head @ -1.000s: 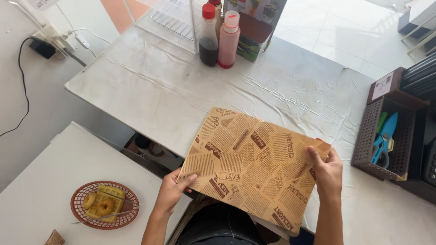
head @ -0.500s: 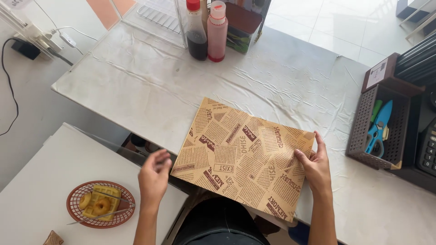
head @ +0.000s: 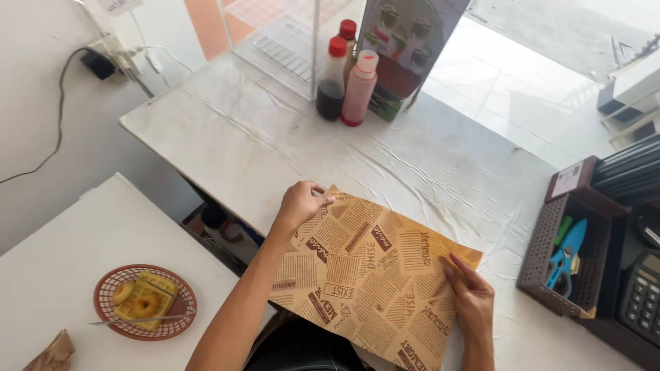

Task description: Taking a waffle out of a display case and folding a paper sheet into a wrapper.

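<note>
One sheet of brown printed paper lies flat on the near edge of the white counter, its near corner hanging past that edge. Two hands are on it. The right hand lies with fingers straight and together, pressing the sheet's right side near its right corner. The left hand has its fingers curled and pinched on the sheet's far left corner.

Left of the counter, a lower white table carries one red basket holding a square waffle, two round pieces and one metal utensil; a crumpled brown scrap sits at the table's near edge.

At the counter's right edge stands one brown perforated tray with blue scissors, and beside it one calculator. Toward the far edge stand three squeeze bottles, red-capped, by a menu stand. The counter's covering is wrinkled; a plug and cable hang on the white wall at left.
</note>
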